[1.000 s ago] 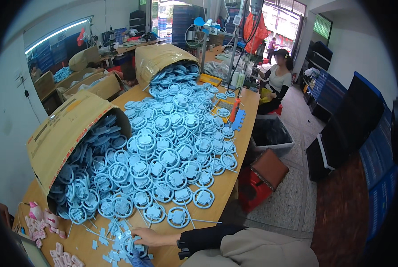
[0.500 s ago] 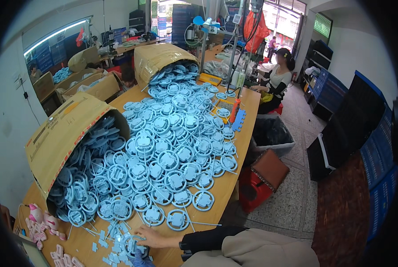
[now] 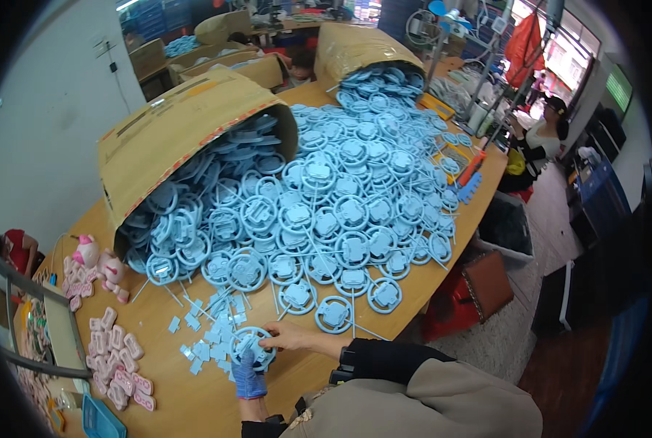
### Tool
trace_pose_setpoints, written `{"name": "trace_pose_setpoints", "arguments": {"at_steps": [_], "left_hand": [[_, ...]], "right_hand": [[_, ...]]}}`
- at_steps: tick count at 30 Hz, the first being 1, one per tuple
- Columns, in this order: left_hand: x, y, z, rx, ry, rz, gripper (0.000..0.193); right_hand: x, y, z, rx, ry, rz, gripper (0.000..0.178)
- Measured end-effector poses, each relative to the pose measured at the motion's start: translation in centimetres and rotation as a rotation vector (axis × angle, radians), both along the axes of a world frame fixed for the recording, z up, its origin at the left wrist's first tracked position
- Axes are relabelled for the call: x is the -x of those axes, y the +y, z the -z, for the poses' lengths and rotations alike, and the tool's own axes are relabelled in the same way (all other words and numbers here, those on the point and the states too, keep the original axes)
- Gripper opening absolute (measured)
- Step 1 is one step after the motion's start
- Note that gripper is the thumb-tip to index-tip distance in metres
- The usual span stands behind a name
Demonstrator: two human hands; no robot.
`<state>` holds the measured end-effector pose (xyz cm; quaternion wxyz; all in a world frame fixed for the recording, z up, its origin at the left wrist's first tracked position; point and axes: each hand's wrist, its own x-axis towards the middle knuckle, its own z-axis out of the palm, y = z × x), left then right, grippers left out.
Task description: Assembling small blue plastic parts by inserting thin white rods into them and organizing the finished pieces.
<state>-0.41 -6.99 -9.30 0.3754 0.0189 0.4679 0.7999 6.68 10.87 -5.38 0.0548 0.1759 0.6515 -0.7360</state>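
Note:
Near the front of the table I hold one light-blue plastic toy steering wheel [image 3: 245,339]. My left hand [image 3: 249,378], in a blue glove, grips it from below, closed on its near rim. My right hand [image 3: 288,336], bare, has its fingers closed on the wheel's right side. Small flat light-blue plastic pieces [image 3: 207,342] lie scattered just left of the wheel. Beyond my hands spreads a large heap of similar blue steering wheels [image 3: 352,212], some with thin sprue rods sticking out.
Two tipped cardboard boxes [image 3: 187,135] [image 3: 362,55] spill wheels onto the wooden table [image 3: 187,394]. Pink toy parts [image 3: 114,358] and a blue tray [image 3: 101,417] lie at the left. A red stool [image 3: 446,303] stands beyond the table's right edge; a co-worker [image 3: 545,139] sits farther back.
My view has turned left and down, so the table's near left corner shows more. Both hands stay on the steering wheel, and my gloved left hand is now more fully in view.

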Motion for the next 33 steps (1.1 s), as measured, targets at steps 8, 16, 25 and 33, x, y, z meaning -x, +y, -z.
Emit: {"name": "trace_pose_setpoints", "arguments": {"at_steps": [8,16,25,33], "left_hand": [[-0.6,0.3,-3.2,0.045,0.023,0.107,0.046],[0.1,-0.2,-0.3,0.087,-0.017,0.029,0.041],[-0.8,1.7,-3.3,0.131,-0.160,0.276,0.056],[-0.7,-2.5,1.1,0.348,-0.125,0.351,0.063]], "right_hand": [[0.1,-0.4,1.3,-0.044,-0.160,0.016,0.043],[-0.7,-1.0,0.4,-0.174,-0.151,0.024,0.045],[-2.9,4.6,1.6,0.033,-0.070,0.097,0.041],[-2.9,23.4,-6.9,0.047,0.242,0.889,0.021]]}}
